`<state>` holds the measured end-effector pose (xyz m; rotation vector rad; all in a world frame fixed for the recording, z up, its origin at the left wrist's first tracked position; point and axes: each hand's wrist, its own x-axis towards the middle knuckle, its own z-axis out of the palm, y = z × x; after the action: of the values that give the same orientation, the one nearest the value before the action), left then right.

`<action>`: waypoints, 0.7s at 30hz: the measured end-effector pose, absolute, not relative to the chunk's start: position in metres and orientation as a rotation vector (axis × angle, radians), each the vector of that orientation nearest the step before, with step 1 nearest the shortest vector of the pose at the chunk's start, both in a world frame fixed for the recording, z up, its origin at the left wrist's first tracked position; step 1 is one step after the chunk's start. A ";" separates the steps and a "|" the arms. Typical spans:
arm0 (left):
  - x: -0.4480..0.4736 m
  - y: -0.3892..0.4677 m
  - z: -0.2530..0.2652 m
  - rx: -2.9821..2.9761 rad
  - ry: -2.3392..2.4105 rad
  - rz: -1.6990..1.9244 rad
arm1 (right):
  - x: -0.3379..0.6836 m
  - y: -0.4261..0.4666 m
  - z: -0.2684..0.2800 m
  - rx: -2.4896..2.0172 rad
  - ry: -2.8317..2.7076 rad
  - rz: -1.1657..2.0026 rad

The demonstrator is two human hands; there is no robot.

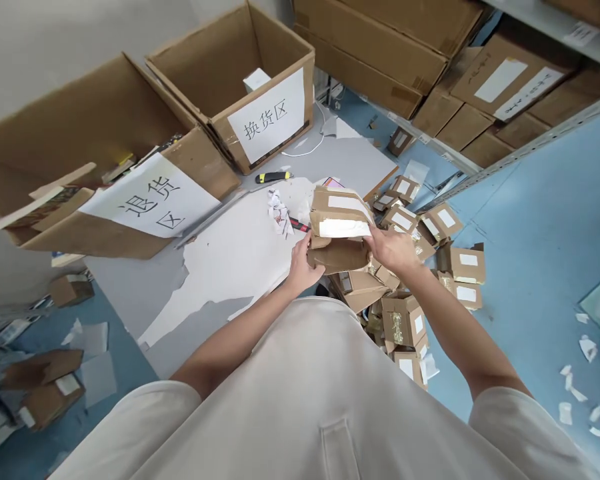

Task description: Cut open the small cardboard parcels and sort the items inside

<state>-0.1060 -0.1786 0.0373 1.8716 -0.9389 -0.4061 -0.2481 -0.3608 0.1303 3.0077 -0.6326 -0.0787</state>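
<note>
Two hands share one small cardboard parcel (341, 227), held above the heap of similar parcels (420, 267) on the blue floor (540, 220); our left hand (305, 263) is wrapped around its lower left corner, our right hand (393, 248) clamped on its right edge; to open it cleanly we judge it best to steady the base and peel the loose flap slowly; the parcel is brown, creased, half opened, with white labels on top.
</note>
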 end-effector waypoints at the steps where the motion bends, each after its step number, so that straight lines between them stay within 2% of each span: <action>1: -0.105 -0.189 0.043 1.890 -0.913 -0.429 | -0.257 -0.363 0.130 3.008 -0.596 -0.097; 5: -0.099 -0.229 0.067 1.978 -0.836 -0.520 | -0.288 -0.365 0.126 3.045 -0.447 -0.055; 8: -0.102 -0.247 0.076 2.089 -0.881 -0.585 | -0.298 -0.361 0.127 2.947 -0.667 0.125; 12: -0.119 -0.263 0.083 2.182 -1.003 -0.473 | -0.293 -0.356 0.138 2.721 -0.940 0.287; 16: -0.137 -0.282 0.087 2.144 -1.113 -0.347 | -0.296 -0.365 0.148 2.684 -1.088 0.219; 21: -0.143 -0.290 0.065 1.993 -1.260 -0.374 | -0.325 -0.385 0.151 2.914 -1.120 -0.063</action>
<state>-0.1427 -0.2904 0.0646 1.9934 -1.2596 -0.3742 -0.3255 -0.3853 0.1510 2.9138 -1.1198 -0.0634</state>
